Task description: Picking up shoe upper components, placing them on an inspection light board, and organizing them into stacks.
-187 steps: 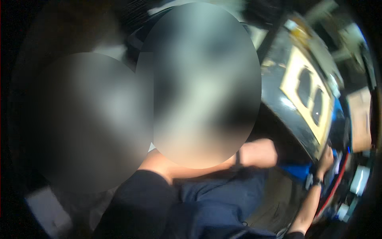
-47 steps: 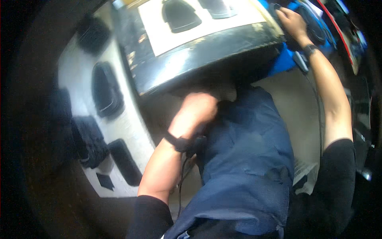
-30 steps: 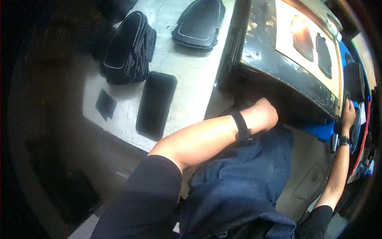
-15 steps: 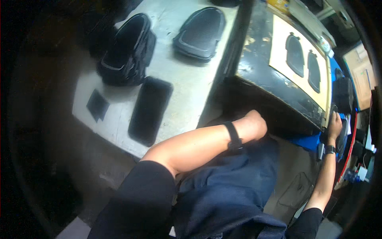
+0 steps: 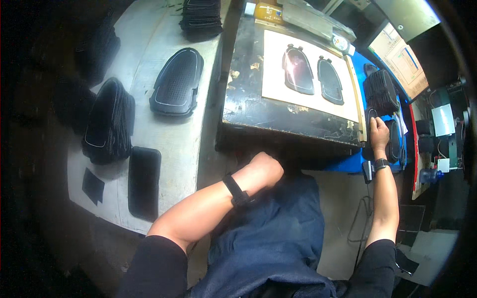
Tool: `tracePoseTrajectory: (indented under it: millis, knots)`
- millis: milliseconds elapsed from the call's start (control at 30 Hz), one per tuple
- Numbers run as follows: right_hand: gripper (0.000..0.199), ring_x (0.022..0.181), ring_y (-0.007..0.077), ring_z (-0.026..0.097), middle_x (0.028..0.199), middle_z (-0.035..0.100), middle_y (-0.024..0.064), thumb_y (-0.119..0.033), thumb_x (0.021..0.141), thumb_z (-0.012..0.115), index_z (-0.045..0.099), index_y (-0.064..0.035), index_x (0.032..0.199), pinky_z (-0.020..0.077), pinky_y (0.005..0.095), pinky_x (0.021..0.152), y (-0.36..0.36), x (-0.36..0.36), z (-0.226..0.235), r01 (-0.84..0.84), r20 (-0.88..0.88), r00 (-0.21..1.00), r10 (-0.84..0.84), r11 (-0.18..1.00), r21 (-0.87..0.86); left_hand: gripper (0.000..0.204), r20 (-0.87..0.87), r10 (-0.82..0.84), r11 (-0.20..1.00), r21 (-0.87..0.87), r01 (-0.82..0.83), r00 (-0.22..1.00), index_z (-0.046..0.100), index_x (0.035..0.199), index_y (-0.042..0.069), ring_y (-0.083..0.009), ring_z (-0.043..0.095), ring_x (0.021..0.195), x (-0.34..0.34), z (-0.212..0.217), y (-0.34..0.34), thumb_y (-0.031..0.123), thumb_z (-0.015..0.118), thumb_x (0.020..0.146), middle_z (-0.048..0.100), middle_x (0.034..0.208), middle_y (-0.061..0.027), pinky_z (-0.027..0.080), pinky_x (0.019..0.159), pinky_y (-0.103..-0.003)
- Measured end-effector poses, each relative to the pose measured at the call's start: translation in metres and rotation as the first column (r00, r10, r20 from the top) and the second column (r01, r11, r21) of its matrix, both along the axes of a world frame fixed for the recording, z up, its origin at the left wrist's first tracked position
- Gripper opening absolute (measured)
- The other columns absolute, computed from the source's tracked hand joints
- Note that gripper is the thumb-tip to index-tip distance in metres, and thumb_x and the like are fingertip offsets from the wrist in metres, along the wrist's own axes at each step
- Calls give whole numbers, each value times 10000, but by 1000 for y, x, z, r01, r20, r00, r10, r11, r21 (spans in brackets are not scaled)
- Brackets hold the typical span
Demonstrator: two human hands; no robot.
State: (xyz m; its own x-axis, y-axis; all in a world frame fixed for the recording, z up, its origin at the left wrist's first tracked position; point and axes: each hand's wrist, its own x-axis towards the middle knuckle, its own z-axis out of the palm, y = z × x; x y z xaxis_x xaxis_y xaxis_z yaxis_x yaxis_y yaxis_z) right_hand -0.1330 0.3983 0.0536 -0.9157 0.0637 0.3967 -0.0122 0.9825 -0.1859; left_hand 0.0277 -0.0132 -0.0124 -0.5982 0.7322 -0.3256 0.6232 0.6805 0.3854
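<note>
My left hand (image 5: 267, 169) is closed in a fist just above my thigh, with a black band on its wrist. Nothing shows in it. At the right, my right hand (image 5: 379, 134) reaches over the blue surface (image 5: 343, 165), its fingers curled at the edge of a dark rounded panel (image 5: 371, 116). The fingertips are partly hidden. Another black panel (image 5: 394, 141) lies beside that hand. On a pale board (image 5: 273, 79) on the black worktop (image 5: 248, 111) lie two rounded black panels, the left panel (image 5: 298, 74) with a bright pinkish glare and the right panel (image 5: 330, 82).
On the pale table (image 5: 184, 144) at the left stand a tall stack of black panels (image 5: 109, 119), a lower pile (image 5: 176, 82) and a farther stack (image 5: 201, 20). A dark rectangular slab (image 5: 144, 184) lies near its front edge. More panels (image 5: 381, 92) stand at the right, before cardboard (image 5: 400, 54).
My view has swung to the right, so the tables sit further left in the picture. A bright glare now shows on the left panel on the board. My right hand stays by the dark panels.
</note>
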Motion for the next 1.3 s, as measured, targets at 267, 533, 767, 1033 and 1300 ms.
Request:
tracePoseTrajectory:
  millis: [267, 533, 767, 1033, 1300]
  knots:
    - [404, 656, 419, 545, 733, 576, 213, -383, 945, 595, 544, -33, 749, 423, 486, 602, 0, 1, -1, -25, -37, 999, 25, 1000, 5, 190, 19, -8, 1000, 5, 8, 1000, 749, 896, 104, -294, 727, 877, 0, 0, 1, 198, 589, 859, 747, 884, -111, 557, 731, -431]
    - [392, 661, 407, 549, 737, 575, 206, -362, 951, 594, 539, -29, 750, 421, 478, 598, 0, 1, -1, -35, -43, 998, 34, 999, -9, 171, -9, -4, 999, 44, 4, 1000, 748, 873, 105, -293, 725, 840, 1, -3, -1, 201, 610, 839, 746, 861, -107, 554, 718, -429]
    - [387, 646, 403, 535, 721, 557, 201, -356, 955, 592, 538, -31, 751, 414, 474, 588, -2, 2, 1, -30, -39, 999, 30, 1000, -5, 176, 10, -2, 1000, 31, 1, 1000, 751, 864, 106, -298, 725, 837, 0, -1, -1, 197, 602, 839, 745, 856, -110, 555, 724, -432]
    - [384, 641, 391, 539, 724, 570, 189, -372, 942, 599, 552, -41, 754, 417, 470, 588, -3, 2, 0, -29, -57, 998, 30, 1000, 7, 193, 34, -4, 1000, 7, 3, 999, 744, 909, 99, -305, 721, 879, -2, 3, -1, 186, 584, 845, 743, 900, -124, 554, 742, -440]
    - [382, 688, 421, 567, 742, 583, 198, -383, 938, 593, 561, -47, 760, 424, 491, 602, -6, 4, 3, 3, -54, 999, 0, 999, 45, 193, 24, 4, 1000, 21, -4, 1000, 735, 905, 85, -319, 716, 892, -2, 4, -2, 188, 586, 835, 738, 911, -141, 555, 769, -450]
